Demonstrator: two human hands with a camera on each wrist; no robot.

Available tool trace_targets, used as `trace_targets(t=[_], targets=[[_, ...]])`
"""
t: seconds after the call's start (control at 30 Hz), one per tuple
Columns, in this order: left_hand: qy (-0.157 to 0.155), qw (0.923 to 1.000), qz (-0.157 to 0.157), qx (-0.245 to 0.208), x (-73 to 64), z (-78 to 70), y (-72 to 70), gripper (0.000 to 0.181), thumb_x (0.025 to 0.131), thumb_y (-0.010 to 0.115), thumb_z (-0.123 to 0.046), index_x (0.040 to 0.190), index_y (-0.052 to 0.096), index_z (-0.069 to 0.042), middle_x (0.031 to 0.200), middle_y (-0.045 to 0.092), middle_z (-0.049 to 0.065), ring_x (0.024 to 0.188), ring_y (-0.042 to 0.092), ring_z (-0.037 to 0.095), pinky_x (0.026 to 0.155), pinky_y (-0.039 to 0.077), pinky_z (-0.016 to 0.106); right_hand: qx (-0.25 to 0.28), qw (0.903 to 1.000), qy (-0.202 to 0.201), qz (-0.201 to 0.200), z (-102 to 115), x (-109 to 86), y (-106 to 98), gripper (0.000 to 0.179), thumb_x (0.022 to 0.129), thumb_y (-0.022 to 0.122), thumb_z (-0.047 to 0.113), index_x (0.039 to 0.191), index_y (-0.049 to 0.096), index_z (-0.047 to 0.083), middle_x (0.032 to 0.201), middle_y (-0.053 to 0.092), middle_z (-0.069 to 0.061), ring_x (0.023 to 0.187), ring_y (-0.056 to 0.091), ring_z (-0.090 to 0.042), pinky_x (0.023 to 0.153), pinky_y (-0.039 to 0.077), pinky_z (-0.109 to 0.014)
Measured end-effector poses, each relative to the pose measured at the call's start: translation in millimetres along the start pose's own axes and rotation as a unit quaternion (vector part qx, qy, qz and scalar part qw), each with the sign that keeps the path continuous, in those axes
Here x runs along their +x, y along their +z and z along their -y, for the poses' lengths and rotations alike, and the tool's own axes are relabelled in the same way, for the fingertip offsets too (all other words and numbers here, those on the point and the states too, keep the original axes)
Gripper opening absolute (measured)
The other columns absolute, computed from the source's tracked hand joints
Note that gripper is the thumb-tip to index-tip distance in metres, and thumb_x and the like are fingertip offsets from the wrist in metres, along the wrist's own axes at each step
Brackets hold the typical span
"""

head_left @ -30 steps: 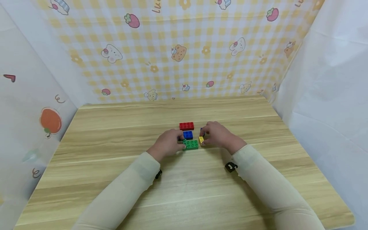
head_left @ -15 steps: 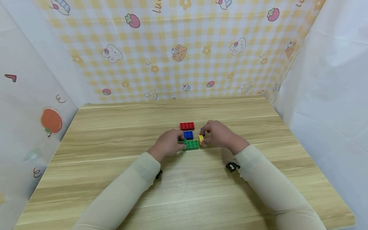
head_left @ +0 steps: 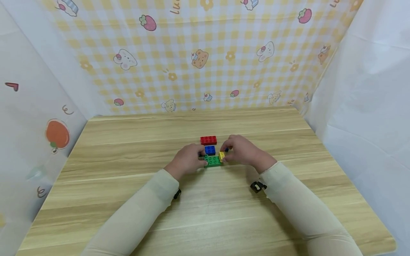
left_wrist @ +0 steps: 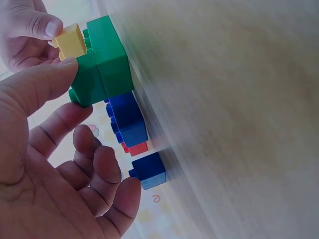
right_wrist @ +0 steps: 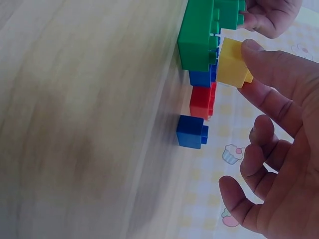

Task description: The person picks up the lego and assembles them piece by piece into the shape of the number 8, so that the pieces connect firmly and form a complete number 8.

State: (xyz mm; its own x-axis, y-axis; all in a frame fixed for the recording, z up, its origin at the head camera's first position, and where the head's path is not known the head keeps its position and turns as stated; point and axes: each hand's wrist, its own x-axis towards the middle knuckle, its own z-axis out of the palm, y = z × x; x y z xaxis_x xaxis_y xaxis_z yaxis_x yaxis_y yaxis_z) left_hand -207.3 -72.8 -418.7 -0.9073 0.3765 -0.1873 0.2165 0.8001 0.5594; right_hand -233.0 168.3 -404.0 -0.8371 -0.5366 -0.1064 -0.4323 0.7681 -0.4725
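Observation:
My left hand [head_left: 187, 159] pinches a small green brick [left_wrist: 88, 82] between thumb and index finger; this brick sits on the left end of a long green brick [head_left: 213, 161] on the table. My right hand [head_left: 242, 150] pinches a yellow brick [right_wrist: 231, 62] with thumb and index finger. The yellow brick is over the long green brick's right end, studs away from it. In the left wrist view it lies close to the green studs; whether they touch, I cannot tell. Both hands' other fingers are loosely bent, holding nothing.
Behind the green brick lie a blue brick [head_left: 210, 150] and a long red brick [head_left: 208, 140]. One small blue brick [left_wrist: 149, 171] stands near my left hand, another small blue brick [right_wrist: 190, 132] near my right. A patterned cloth [head_left: 198, 81] hangs behind the wooden table [head_left: 205, 217].
My right hand has shifted slightly left with the yellow brick, from beside the long green brick to over its right end. The left hand holds its place.

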Motion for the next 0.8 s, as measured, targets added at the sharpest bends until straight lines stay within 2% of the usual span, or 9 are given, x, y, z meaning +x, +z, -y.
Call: trace_targets(t=[0.5, 0.8], targets=[[-0.003, 0.9999, 0.004, 0.009, -1.2, -1.9, -1.1, 0.022, 0.095, 0.081, -0.028, 0.102, 0.066, -0.014, 0.103, 0.065, 0.002, 0.089, 0.057, 0.023, 0.079, 0.048, 0.037, -0.004, 1.0000, 0.005, 0.004, 3.5, 1.6, 5.1, 0.028, 0.087, 0.089, 0.023, 0.111, 0.079, 0.013, 0.103, 0.065, -0.009, 0.093, 0.058, -0.022, 0.085, 0.050, -0.038], [-0.005, 0.9999, 0.002, 0.008, -1.3, -2.7, -1.4, 0.022, 0.095, 0.081, -0.027, 0.104, 0.067, -0.013, 0.104, 0.065, 0.002, 0.090, 0.057, 0.023, 0.080, 0.048, 0.037, 0.007, 0.9999, 0.009, 0.003, 5.0, 1.5, 8.5, 0.030, 0.088, 0.088, 0.023, 0.113, 0.078, 0.011, 0.105, 0.066, -0.009, 0.093, 0.059, -0.020, 0.087, 0.051, -0.038]])
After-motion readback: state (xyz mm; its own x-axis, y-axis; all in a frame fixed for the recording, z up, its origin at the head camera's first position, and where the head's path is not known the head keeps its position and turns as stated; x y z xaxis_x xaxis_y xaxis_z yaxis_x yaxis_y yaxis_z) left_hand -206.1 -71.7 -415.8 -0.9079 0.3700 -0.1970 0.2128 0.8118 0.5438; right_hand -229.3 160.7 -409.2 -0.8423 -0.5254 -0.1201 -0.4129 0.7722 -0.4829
